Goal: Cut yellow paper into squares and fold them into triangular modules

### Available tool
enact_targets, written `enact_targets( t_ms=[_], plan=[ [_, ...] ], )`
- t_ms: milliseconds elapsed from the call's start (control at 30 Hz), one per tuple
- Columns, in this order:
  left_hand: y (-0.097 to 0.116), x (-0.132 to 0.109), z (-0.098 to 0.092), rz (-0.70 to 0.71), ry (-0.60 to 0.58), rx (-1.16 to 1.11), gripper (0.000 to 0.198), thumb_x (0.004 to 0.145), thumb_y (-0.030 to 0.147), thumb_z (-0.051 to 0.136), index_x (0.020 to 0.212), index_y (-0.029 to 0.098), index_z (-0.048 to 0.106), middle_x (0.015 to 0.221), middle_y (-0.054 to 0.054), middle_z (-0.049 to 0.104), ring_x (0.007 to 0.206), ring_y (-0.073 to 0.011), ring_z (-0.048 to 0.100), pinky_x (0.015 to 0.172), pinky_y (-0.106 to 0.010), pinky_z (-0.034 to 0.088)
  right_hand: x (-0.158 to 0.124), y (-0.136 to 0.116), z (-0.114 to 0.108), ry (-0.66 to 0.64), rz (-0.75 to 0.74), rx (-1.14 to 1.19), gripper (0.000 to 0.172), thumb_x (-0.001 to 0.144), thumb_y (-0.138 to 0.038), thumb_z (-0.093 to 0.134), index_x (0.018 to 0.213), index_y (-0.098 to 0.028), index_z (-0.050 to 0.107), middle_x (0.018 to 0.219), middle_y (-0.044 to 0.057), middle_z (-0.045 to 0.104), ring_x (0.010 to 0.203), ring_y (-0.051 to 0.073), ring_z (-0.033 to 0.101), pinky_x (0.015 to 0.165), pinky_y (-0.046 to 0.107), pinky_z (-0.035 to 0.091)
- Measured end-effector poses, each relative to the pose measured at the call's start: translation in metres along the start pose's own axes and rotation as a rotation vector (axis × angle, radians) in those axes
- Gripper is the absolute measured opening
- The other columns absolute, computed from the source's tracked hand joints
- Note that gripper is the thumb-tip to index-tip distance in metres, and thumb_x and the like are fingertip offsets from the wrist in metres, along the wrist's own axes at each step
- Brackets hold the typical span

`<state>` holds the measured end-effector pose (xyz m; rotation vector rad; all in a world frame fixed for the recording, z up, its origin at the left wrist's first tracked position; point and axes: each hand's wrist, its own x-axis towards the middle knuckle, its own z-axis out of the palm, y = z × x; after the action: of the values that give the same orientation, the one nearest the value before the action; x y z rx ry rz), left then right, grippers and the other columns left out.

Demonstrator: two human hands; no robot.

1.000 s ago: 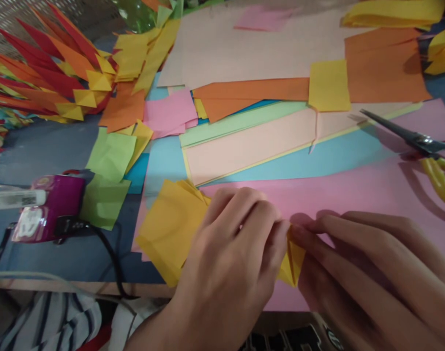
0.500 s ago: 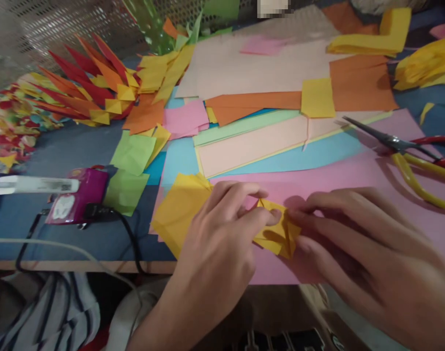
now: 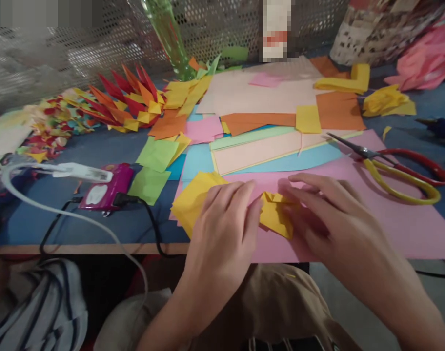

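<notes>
Between my two hands is a small yellow folded paper [image 3: 275, 218], creased with raised flaps along its top edge, over a large pink sheet [image 3: 401, 219]. My left hand [image 3: 224, 226] is closed, its thumb and fingers pressed at the paper's left edge. On the other side, the fingers of my right hand [image 3: 327, 209] pinch the right edge, and their tips partly hide it. Flat yellow paper [image 3: 191, 202] lies just left of my left hand, partly covered by it.
Scissors [image 3: 369, 153] with red and yellow handles lie to the right. Further back are orange paper [image 3: 339, 109], green squares [image 3: 151, 187] and a red-orange folded-paper piece [image 3: 134, 100]. A purple box [image 3: 114, 187] with cables sits left. A person's striped sleeve [image 3: 43, 307] shows lower left.
The view has tilted up, showing more of the back. My left index finger and thumb have drawn from the paper's middle to its left edge. A flap now stands along its top.
</notes>
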<state>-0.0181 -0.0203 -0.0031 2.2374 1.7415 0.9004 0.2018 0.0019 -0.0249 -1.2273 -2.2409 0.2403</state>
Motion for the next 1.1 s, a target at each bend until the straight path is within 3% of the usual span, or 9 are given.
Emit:
enact_targets(
  t_ms=[100, 167, 333, 433, 600, 833, 933, 1100],
  plan=[
    [0.004, 0.000, 0.005, -0.007, -0.049, 0.053, 0.015, 0.108, 0.023, 0.069, 0.119, 0.015, 0.077, 0.120, -0.008, 0.077, 0.113, -0.0282, 0.068, 0.098, -0.046, 0.059, -0.001, 0.002, 0.003, 0.013, 0.014, 0.038, 0.036, 0.110, -0.019, 0.057, 0.144, -0.025, 0.068, 0.145, 0.008, 0.071, 0.125, 0.029, 0.067, 0.100, 0.045, 0.061],
    [0.006, -0.001, 0.006, -0.002, -0.071, 0.026, 0.012, 0.107, 0.019, 0.070, 0.118, 0.017, 0.074, 0.119, -0.007, 0.075, 0.113, -0.0276, 0.066, 0.097, -0.046, 0.057, -0.002, 0.003, 0.005, 0.031, 0.033, 0.084, 0.029, 0.109, -0.020, 0.061, 0.136, -0.027, 0.071, 0.141, 0.007, 0.073, 0.125, 0.028, 0.069, 0.101, 0.044, 0.062],
    [0.009, -0.002, 0.007, -0.050, -0.120, -0.172, 0.009, 0.107, 0.015, 0.070, 0.109, 0.022, 0.064, 0.107, 0.001, 0.074, 0.102, -0.0200, 0.067, 0.090, -0.037, 0.054, -0.003, 0.004, 0.001, 0.045, 0.064, 0.155, 0.012, 0.106, -0.019, 0.065, 0.116, -0.026, 0.068, 0.120, 0.005, 0.078, 0.105, 0.022, 0.075, 0.087, 0.034, 0.062],
    [0.008, -0.001, 0.008, -0.026, -0.136, -0.271, 0.006, 0.110, 0.020, 0.068, 0.111, 0.023, 0.062, 0.109, 0.003, 0.074, 0.102, -0.0169, 0.067, 0.090, -0.033, 0.053, -0.005, 0.006, -0.003, 0.037, 0.050, 0.136, 0.012, 0.106, -0.017, 0.064, 0.115, -0.025, 0.066, 0.113, 0.004, 0.078, 0.094, 0.019, 0.076, 0.079, 0.030, 0.060],
    [0.003, -0.002, 0.011, 0.074, -0.138, -0.230, 0.021, 0.107, 0.020, 0.073, 0.125, 0.024, 0.062, 0.117, 0.001, 0.073, 0.108, -0.0168, 0.067, 0.099, -0.032, 0.053, -0.008, 0.009, -0.008, 0.035, 0.011, 0.075, 0.013, 0.109, -0.017, 0.062, 0.119, -0.025, 0.066, 0.114, 0.004, 0.076, 0.097, 0.018, 0.076, 0.082, 0.027, 0.059],
    [0.003, -0.002, 0.015, 0.193, -0.098, -0.123, 0.008, 0.110, 0.013, 0.063, 0.107, 0.020, 0.062, 0.107, -0.001, 0.073, 0.101, -0.0198, 0.065, 0.091, -0.036, 0.053, -0.014, 0.024, -0.016, -0.046, -0.246, -0.016, 0.028, 0.110, -0.010, 0.053, 0.134, -0.021, 0.062, 0.127, 0.010, 0.073, 0.111, 0.021, 0.073, 0.090, 0.031, 0.060],
    [0.001, -0.003, 0.012, 0.307, -0.109, -0.034, 0.012, 0.114, 0.013, 0.055, 0.109, 0.018, 0.065, 0.110, -0.004, 0.074, 0.103, -0.0206, 0.064, 0.092, -0.036, 0.054, -0.018, 0.031, -0.022, -0.109, -0.318, -0.062, 0.029, 0.109, -0.010, 0.055, 0.135, -0.022, 0.063, 0.132, 0.011, 0.073, 0.116, 0.026, 0.072, 0.092, 0.038, 0.061],
    [-0.001, -0.007, 0.004, 0.408, -0.171, 0.028, 0.019, 0.117, 0.015, 0.049, 0.115, 0.017, 0.069, 0.115, -0.004, 0.075, 0.108, -0.0205, 0.066, 0.097, -0.036, 0.056, -0.015, 0.029, -0.031, -0.053, -0.433, -0.092, 0.032, 0.107, -0.006, 0.052, 0.129, -0.020, 0.070, 0.123, 0.011, 0.079, 0.111, 0.028, 0.076, 0.095, 0.044, 0.064]
  ],
)
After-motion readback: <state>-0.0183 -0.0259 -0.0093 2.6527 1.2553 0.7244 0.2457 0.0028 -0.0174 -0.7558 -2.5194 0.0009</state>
